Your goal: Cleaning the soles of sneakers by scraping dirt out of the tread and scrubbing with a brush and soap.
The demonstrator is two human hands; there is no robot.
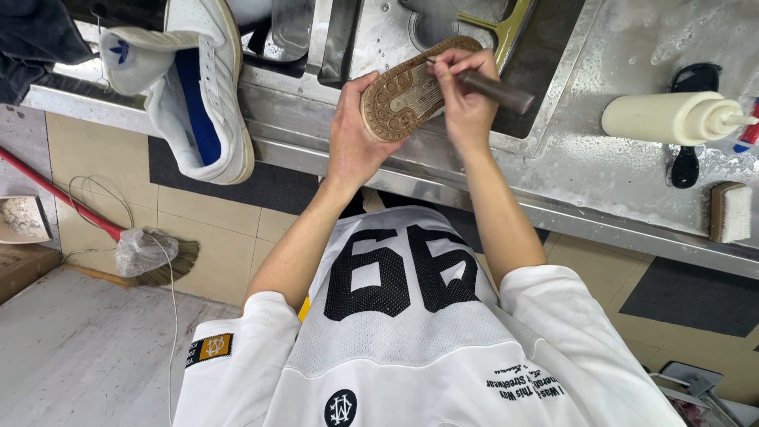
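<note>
Sole-up over the wet steel table, the shoe sits clamped in my left hand so my right hand, grip pinching a dark-handled tool, can work its tread.

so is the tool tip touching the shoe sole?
Touching. Head view: the tool in the right hand has its tip pressed onto the brown sole, held by the left hand.

Your shoe is turned sole-up, its tan rubber tread facing you, worn and grimy, toe pointing toward two o'clock. Your dark-handled tool lies across the tread, handle trailing toward four o'clock, tip on the sole.
</note>
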